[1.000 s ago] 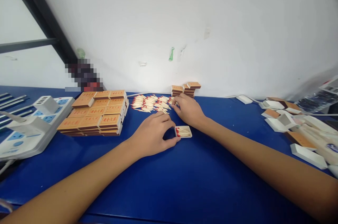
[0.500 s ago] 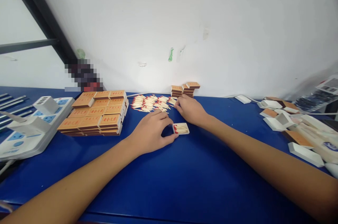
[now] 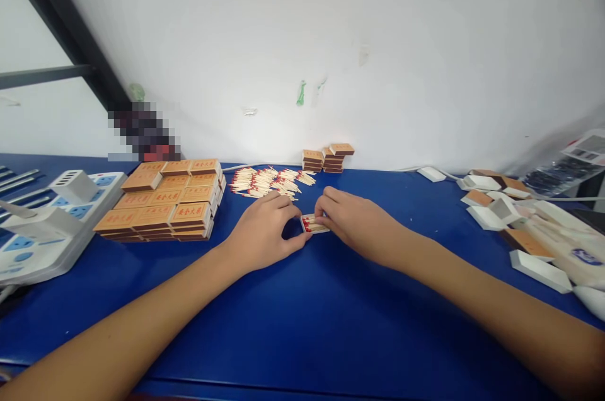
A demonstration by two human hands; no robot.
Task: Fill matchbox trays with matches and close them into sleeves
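Observation:
A small white matchbox tray (image 3: 319,232) lies on the blue table, partly filled with red-tipped matches (image 3: 309,224). My left hand (image 3: 265,231) steadies its left end between thumb and fingers. Over the tray's right side, my right hand (image 3: 352,218) is closed in a pinch on matches, its fingertips just above those inside and hiding part of them. Behind my hands spreads a loose pile of matches (image 3: 267,181). A few filled-looking orange matchboxes (image 3: 333,160) are stacked against the wall.
Stacked orange matchboxes (image 3: 165,199) stand at left, beside a white power strip (image 3: 89,205) with plugs. On the right lie several white trays (image 3: 541,270), orange sleeves (image 3: 527,243) and a plastic packet (image 3: 567,240). A white wall bounds the table's back.
My right hand has come from the match pile toward me, to the tray, its fingers now over it. My left hand stays at the tray. The view has shifted slightly.

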